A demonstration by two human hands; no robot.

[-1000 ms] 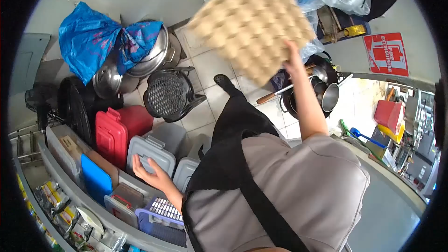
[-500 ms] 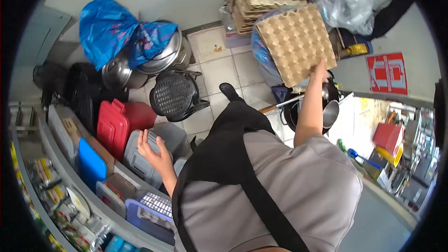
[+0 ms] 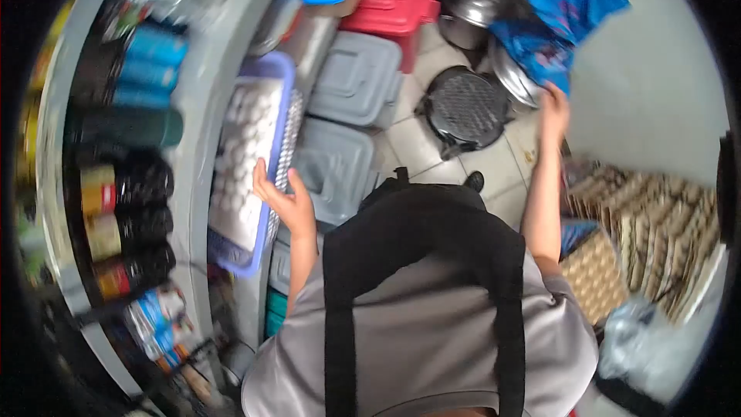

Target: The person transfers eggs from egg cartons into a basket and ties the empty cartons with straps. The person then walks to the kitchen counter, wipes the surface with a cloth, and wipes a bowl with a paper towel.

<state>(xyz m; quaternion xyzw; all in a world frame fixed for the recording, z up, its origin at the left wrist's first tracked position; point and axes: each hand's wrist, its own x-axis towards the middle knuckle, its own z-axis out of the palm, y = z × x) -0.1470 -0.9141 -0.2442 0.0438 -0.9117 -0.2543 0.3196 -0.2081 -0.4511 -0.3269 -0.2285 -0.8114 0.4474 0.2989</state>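
My left hand is open, fingers apart, over the rim of a purple plastic basket. Rounded white items, which look like eggs, fill that basket on the shelf. My right hand is slightly blurred, its fingers loosely stretched and nothing visible in them. In this view it overlaps the lower end of a blue plastic bag; I cannot tell whether they touch. Close by is a metal pot lid. A cardboard egg tray lies apart from the hand, beside my right arm.
Stacked egg trays stand against the right wall, with a clear plastic bag nearby. A black stool is on the tiled floor. Grey lidded bins and a red bin line the shelf, which holds dark jars.
My right hand has let go of the egg tray and moved away from it. My view has turned left towards the shelf, and my left hand is now over the purple basket.
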